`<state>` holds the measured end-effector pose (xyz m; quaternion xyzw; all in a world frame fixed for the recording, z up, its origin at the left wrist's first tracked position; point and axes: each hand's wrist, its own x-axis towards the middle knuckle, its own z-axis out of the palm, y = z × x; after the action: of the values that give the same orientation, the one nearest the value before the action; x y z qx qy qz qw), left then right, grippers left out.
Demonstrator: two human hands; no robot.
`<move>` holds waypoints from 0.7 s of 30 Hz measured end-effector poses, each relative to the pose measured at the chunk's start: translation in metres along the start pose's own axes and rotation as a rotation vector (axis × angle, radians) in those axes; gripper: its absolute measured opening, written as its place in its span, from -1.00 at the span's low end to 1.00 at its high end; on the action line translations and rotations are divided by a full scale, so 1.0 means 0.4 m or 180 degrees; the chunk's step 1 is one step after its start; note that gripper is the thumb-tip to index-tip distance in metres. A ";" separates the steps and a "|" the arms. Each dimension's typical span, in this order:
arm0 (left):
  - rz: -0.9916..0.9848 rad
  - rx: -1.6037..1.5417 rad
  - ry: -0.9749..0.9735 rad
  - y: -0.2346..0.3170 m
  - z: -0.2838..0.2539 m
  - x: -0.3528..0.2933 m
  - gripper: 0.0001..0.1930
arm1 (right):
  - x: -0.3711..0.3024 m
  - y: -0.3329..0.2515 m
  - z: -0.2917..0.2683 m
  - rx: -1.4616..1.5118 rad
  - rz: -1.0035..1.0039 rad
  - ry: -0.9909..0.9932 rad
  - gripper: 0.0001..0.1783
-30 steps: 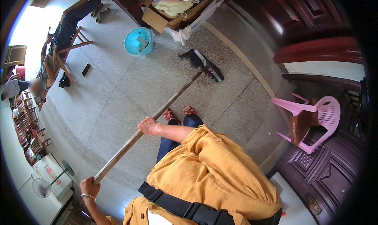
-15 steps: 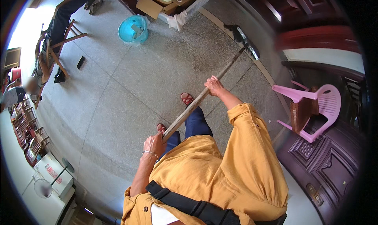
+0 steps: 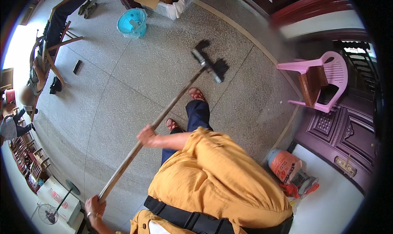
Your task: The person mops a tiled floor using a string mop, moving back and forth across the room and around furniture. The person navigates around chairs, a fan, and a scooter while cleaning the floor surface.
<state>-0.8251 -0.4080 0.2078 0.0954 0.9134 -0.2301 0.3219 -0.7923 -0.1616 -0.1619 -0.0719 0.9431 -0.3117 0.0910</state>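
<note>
Across the speckled floor (image 3: 135,82) ran my long, stiff wooden mop handle (image 3: 163,115), its light head (image 3: 206,65) far off toward the pink chair (image 3: 323,82), my right hand (image 3: 146,136) clamped mid-shaft and left hand (image 3: 95,205) gripping the near end, well apart for leverage.

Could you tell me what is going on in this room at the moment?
A person in a yellow top is working a long-handled mop across the speckled stone floor. The right hand grips the wooden handle about midway, and the left hand holds its upper end. The mop head rests on the floor ahead of the person's sandalled feet. A turquoise bucket sits farther off, and a pink plastic chair stands by the dark wooden door to the right.
</note>
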 end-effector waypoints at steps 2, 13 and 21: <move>-0.0338 0.0148 0.0280 -0.133 0.024 -0.090 -0.86 | 0.022 -0.172 0.013 0.0355 -0.0415 -0.0573 -0.89; -0.0081 0.0139 0.0922 -0.127 0.011 -0.220 -0.82 | -0.086 -0.259 0.023 0.0446 -0.0934 -0.0158 -0.82; 0.0410 -0.0071 0.0599 0.406 0.047 -0.136 -0.81 | -0.332 0.312 -0.048 0.0145 -0.0414 0.0383 -0.82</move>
<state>-0.7204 -0.2761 0.1711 0.1715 0.9341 -0.1888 0.2500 -0.6769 -0.0258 -0.2050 -0.1120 0.9328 -0.3421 0.0155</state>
